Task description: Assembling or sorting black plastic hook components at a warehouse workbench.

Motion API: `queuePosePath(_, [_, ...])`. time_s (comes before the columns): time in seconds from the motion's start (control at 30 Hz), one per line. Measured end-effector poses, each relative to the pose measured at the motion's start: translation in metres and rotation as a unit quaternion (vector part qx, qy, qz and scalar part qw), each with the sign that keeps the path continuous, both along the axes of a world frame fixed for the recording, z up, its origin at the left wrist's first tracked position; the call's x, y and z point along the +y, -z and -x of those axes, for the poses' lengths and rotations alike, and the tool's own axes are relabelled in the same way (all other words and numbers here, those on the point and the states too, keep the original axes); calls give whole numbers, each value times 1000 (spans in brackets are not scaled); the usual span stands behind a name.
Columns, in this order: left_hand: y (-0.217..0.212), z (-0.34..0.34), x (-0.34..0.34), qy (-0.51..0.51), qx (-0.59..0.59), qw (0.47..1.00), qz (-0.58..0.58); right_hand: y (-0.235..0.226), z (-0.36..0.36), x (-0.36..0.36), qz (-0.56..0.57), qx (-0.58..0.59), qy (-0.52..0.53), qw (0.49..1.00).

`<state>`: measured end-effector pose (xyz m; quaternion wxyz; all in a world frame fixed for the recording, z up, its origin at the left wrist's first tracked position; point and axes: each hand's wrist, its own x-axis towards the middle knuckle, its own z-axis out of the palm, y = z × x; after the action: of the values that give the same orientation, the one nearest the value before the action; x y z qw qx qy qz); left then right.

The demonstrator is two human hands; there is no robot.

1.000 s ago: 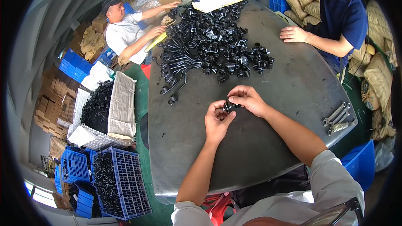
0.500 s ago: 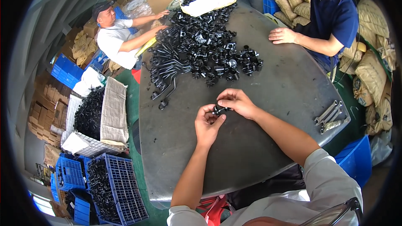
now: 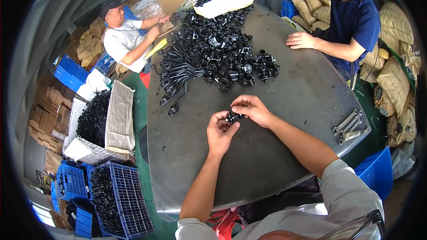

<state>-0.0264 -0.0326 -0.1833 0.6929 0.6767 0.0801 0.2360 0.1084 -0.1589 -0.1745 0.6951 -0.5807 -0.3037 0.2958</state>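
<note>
We grasp small black metal clamp [image 3: 231, 117] between left hand [image 3: 219, 134] and right hand [image 3: 253, 110], both touching; long axis seemingly crosswise, ends hidden by fingers.

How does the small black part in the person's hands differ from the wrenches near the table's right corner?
Colour: the small part is mostly black; the wrenches are silvery. Pose: the small part is held between the left hand and right hand, while the wrenches lie on the table. Shape: the small part looks compact, though partly hidden; the wrenches are long and slim. Both look metallic.
</note>
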Motion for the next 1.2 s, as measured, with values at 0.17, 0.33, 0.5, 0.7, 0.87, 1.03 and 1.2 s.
queuePosePath(0.17, [0,0,1,-3,6,1000,-3,-1,0,0,9,7,-1,1000])
queuePosePath(0.33, [-1,0,1,1,2,1000,-2,-1,0,0,10,2,0,1000])
queuePosePath(0.5, [0,0,1,1,2,1000,-2,0,0,1,10,0,1,1000])
queuePosePath(0.7, [-1,0,0,1,6,1000,-2,-2,1,1,5,1,4,1000])
queuePosePath(0.87, [-1,0,0,2,1,1000,0,0,1,1,-2,4,1,1000])
queuePosePath(1.03, [0,1,2,0,5,1000,-3,1,0,2,4,4,0,1000])
queuePosePath(1.2, [-1,0,0,4,0,1000,4,2,0,2,-3,6,3,1000])
